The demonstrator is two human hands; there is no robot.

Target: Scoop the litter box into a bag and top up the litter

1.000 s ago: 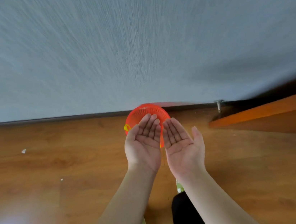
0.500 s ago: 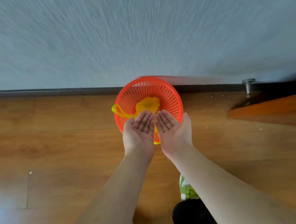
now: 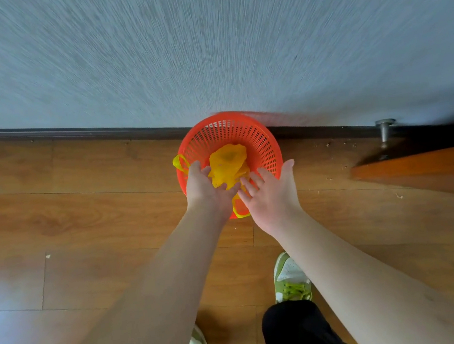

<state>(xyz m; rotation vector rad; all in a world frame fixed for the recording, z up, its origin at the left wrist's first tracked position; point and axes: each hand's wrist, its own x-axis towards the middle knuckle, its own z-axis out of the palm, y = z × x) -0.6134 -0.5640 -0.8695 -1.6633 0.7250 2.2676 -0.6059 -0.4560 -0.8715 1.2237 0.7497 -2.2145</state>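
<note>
Crumpled yellow bag [image 3: 227, 163] lines the red mesh basket [image 3: 256, 139], handles draped over its rim; left hand [image 3: 207, 187] and right hand [image 3: 270, 195] hover above, fingers relaxed, holding nothing.

You face a perforated plastic basket [image 3: 255, 136], thin yellow plastic bag [image 3: 227, 161] (crumpled), glossy wood-look floor [image 3: 82, 219], metal doorstop [image 3: 384, 129].

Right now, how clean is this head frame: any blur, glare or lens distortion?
Head view: the wall is streaked with radial motion blur; the basket, the bag in it and both hands, left and right, are fairly sharp; pale glare washes the floor at lower left; the baseboard bows, a wide-angle effect.
</note>
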